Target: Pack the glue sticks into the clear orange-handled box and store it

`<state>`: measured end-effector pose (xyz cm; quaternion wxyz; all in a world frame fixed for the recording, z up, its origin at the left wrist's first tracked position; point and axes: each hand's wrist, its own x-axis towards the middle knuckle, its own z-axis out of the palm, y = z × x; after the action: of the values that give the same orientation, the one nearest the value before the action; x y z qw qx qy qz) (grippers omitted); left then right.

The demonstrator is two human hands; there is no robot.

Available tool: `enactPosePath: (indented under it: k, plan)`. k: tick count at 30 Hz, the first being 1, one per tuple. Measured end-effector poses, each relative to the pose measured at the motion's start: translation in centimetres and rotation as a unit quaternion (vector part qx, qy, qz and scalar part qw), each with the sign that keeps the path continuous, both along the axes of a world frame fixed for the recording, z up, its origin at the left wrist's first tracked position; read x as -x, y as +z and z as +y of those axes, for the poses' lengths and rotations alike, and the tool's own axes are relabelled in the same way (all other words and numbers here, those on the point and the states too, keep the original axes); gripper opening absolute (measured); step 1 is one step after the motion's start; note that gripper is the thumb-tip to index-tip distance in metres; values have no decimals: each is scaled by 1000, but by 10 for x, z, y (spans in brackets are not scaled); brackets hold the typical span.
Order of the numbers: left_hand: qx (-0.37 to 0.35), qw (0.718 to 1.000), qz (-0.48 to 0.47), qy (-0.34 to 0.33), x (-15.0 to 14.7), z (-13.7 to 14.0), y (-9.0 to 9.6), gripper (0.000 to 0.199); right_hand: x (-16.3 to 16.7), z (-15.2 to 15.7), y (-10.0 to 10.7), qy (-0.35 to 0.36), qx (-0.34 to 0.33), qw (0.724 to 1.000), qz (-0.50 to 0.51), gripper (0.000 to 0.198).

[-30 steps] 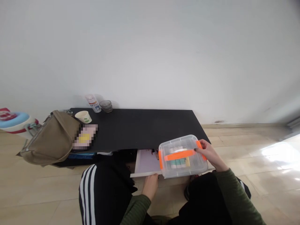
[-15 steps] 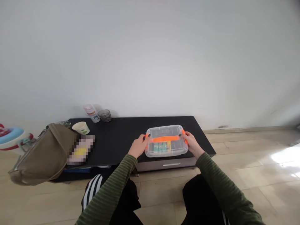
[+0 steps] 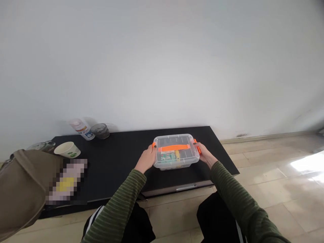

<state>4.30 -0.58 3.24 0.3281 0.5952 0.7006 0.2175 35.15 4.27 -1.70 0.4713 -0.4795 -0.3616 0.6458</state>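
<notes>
A clear plastic storage box (image 3: 186, 157) with a lid and an orange carry handle (image 3: 174, 147) is over the right part of the black cabinet top. My left hand (image 3: 147, 158) grips its left end by the orange latch, thumb on the lid edge. At the opposite end my right hand (image 3: 205, 154) is closed around the right side, thumb by the other orange latch (image 3: 197, 146), which sticks outward. Green and yellow packs (image 3: 168, 156) show through the box's front part. The undersides of both hands are hidden.
The low black cabinet (image 3: 121, 152) stands against a white wall and has a drawer handle (image 3: 186, 187) in front. On its left are a spray can (image 3: 82, 129), a dark glass bowl (image 3: 100, 131), a paper cup (image 3: 67, 150), a blurred-out pink item (image 3: 67, 180) and a brown bag (image 3: 22, 189).
My view has come closer to the cabinet, and the things on the left have shifted left and down. Both hands still grip the box; the right latch now angles outward.
</notes>
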Motion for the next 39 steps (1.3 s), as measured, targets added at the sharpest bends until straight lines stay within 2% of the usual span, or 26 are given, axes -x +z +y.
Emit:
enactPosePath:
  k: [4, 9, 12, 13, 15, 17, 20, 22, 24, 27, 30, 34, 39]
  plan:
    - [-3, 1000, -2, 2, 3, 0, -1, 56, -7, 1, 0, 29, 21, 999, 31, 18]
    - [-20, 1000, 3, -3, 4, 1, -2, 55, -19, 3, 5, 74, -15, 994, -73, 33]
    - [-29, 999, 7, -10, 6, 3, -3, 54, -22, -1, 11, 24, -86, 981, -174, 48]
    - [-30, 999, 7, -13, 7, 3, -4, 53, -21, -4, 15, -3, -130, 966, -221, 52]
    - [-34, 999, 6, -21, 9, 4, -5, 51, -17, -15, 23, -29, -237, 917, -319, 54]
    - [-45, 999, 5, -29, 10, 5, -5, 47, -12, -30, 32, 21, -321, 861, -394, 58]
    - [-50, 998, -19, -16, 10, 4, -7, 42, -6, -47, 37, 152, -357, 798, -461, 91]
    - [-43, 998, -43, 3, 9, 4, -8, 38, -5, -51, 34, 190, -354, 775, -488, 103]
    - [-34, 998, -57, 10, 10, 4, -11, 37, -5, -48, 27, 186, -357, 770, -495, 93]
    - [-19, 992, -120, 17, 10, 4, -15, 34, -6, -42, 17, 170, -358, 785, -477, 79]
    - [-21, 980, -196, 38, 9, 3, -17, 30, -6, -39, 16, 171, -354, 797, -458, 80]
    - [-42, 967, -243, 71, 4, -1, -19, 30, -6, -40, 21, 174, -361, 802, -443, 78]
    - [-64, 947, -299, 97, -1, -7, -26, 30, -4, -41, 20, 179, -384, 808, -409, 64]
